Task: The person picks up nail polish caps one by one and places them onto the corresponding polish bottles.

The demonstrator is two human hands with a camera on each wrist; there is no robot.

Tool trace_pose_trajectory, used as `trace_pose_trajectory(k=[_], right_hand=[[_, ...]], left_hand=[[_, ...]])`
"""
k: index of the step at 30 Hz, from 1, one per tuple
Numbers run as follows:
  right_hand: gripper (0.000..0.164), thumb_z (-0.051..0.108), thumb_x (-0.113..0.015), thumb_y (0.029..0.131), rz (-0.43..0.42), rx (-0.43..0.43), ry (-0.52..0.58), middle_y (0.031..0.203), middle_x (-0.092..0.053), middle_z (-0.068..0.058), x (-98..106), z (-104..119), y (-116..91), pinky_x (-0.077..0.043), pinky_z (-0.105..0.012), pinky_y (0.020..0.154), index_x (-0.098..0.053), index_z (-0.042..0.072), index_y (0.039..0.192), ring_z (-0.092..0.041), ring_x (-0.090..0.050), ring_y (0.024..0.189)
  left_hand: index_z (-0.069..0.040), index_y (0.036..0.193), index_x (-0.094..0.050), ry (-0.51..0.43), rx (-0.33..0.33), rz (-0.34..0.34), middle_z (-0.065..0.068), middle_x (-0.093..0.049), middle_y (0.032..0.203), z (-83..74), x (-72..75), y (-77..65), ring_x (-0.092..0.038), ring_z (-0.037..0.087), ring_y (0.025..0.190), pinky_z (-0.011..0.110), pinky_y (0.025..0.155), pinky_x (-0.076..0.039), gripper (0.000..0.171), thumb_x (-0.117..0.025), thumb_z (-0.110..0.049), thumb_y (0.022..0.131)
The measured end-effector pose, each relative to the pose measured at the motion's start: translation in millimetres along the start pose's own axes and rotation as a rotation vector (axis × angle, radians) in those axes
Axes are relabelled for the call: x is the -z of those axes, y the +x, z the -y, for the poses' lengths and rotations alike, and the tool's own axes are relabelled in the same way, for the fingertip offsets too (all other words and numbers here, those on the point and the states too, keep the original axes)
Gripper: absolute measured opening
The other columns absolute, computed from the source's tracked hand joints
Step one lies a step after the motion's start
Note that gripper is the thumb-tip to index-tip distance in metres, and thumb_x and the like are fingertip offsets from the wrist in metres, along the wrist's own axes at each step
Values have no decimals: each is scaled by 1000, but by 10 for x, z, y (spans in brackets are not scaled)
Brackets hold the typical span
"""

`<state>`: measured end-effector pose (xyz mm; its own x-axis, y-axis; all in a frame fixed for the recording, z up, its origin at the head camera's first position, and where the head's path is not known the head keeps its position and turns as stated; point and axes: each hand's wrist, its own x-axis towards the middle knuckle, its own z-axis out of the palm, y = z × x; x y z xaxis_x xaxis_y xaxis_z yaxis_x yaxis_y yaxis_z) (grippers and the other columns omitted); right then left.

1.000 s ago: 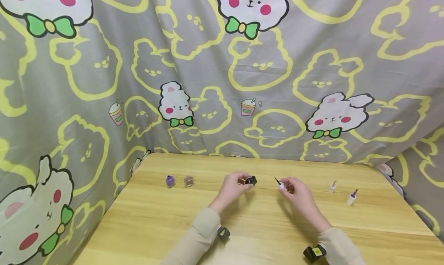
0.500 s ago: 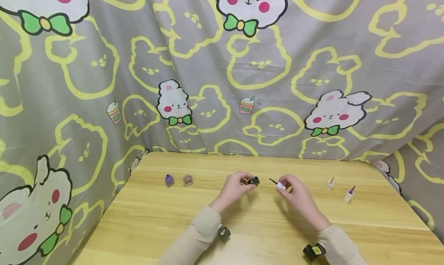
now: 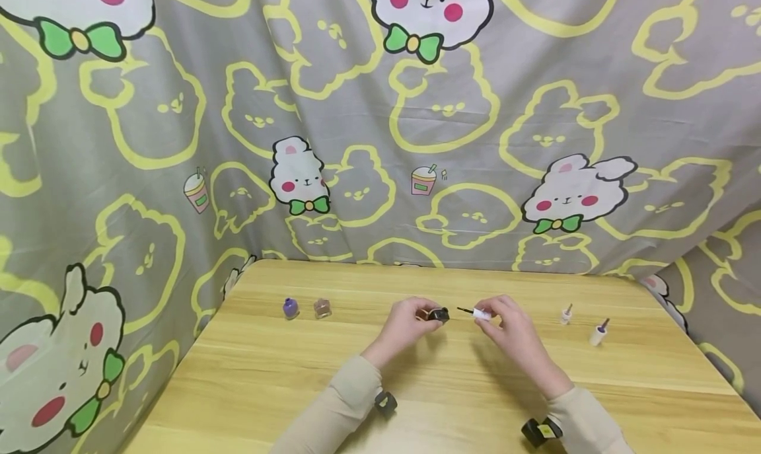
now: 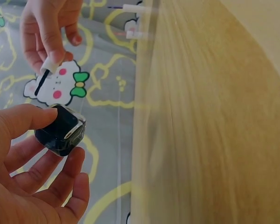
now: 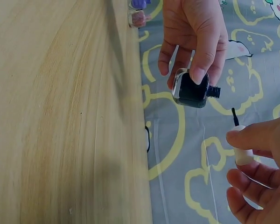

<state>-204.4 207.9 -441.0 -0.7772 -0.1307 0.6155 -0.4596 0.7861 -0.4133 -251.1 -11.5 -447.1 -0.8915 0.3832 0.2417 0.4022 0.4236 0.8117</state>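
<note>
Between thumb and fingers, my left hand [image 3: 409, 327] holds a dark nail polish bottle [image 5: 192, 89] made of clear glass, tipped so its uncapped neck points toward the right hand. My right hand [image 3: 508, 328] pinches a white nail polish cap [image 5: 243, 150] whose black brush [image 4: 42, 82] points at the bottle. A small gap separates brush tip and neck. On the left of the table stand an uncapped purple polish bottle [image 3: 290, 308] and a pinkish-brown one [image 3: 322, 308]. Two white caps stand brush-up on the right, one with a brownish brush [image 3: 567, 314], one with a purple brush [image 3: 599, 334].
The wooden table [image 3: 452, 388] runs back to a grey patterned curtain [image 3: 357, 123], which also hangs along the left and right sides. A black wrist camera [image 3: 385, 403] sits on the left sleeve, another camera [image 3: 541, 431] on the right.
The right hand has turned the cap so its brush lies nearly level and nearer the bottle. My left hand has shifted slightly right, tilting the bottle neck toward the brush.
</note>
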Motion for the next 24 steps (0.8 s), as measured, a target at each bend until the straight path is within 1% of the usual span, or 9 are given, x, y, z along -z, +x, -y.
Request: trace_pose_trajectory(k=[7, 11, 15, 20, 22, 24], right_hand=[[24, 3, -82, 74, -22, 65, -18, 89, -62, 0, 4, 22, -14, -47, -21, 60, -70, 9, 94, -12, -57, 78], [25, 2, -82, 73, -34, 108, -18, 88, -62, -1, -1, 27, -13, -46, -21, 60, -71, 8, 94, -13, -56, 77], [25, 1, -82, 72, -41, 143, -16, 87, -60, -1, -1, 34, -9, -43, -21, 59, -72, 8, 94, -15, -53, 75], [26, 0, -83, 71, -44, 164, -34, 86, -59, -1, 1, 45, -6, -42, -22, 59, -72, 9, 92, -13, -51, 75], [26, 0, -83, 70, -41, 168, -41, 86, -59, -1, 0, 49, -7, -43, -23, 60, -72, 9, 92, -13, -52, 77], [26, 0, -83, 70, -38, 171, -48, 86, -59, -1, -3, 53, -8, -45, -25, 61, -72, 9, 91, -12, -52, 78]], left_hand=[[-9, 104, -74, 1, 5, 21, 8, -73, 101, -26, -47, -39, -65, 11, 79, 16, 67, -50, 26, -78, -13, 79], [-9, 104, -74, 3, 1, 22, 8, -74, 102, -41, -57, -48, -64, 10, 79, 16, 68, -50, 26, -78, -12, 79], [-9, 104, -74, 15, -6, 21, 8, -73, 102, -48, -56, -53, -64, 10, 79, 16, 69, -50, 25, -78, -13, 79], [-7, 103, -74, 20, -29, 32, 9, -73, 102, -49, -61, -58, -66, 17, 82, 16, 70, -50, 25, -78, -12, 79], [-7, 103, -74, 19, -24, 40, 9, -73, 102, -46, -67, -59, -66, 16, 82, 16, 71, -50, 24, -78, -12, 80], [-8, 103, -74, 24, -20, 43, 8, -73, 103, -37, -76, -59, -65, 14, 82, 16, 71, -50, 24, -78, -13, 80]])
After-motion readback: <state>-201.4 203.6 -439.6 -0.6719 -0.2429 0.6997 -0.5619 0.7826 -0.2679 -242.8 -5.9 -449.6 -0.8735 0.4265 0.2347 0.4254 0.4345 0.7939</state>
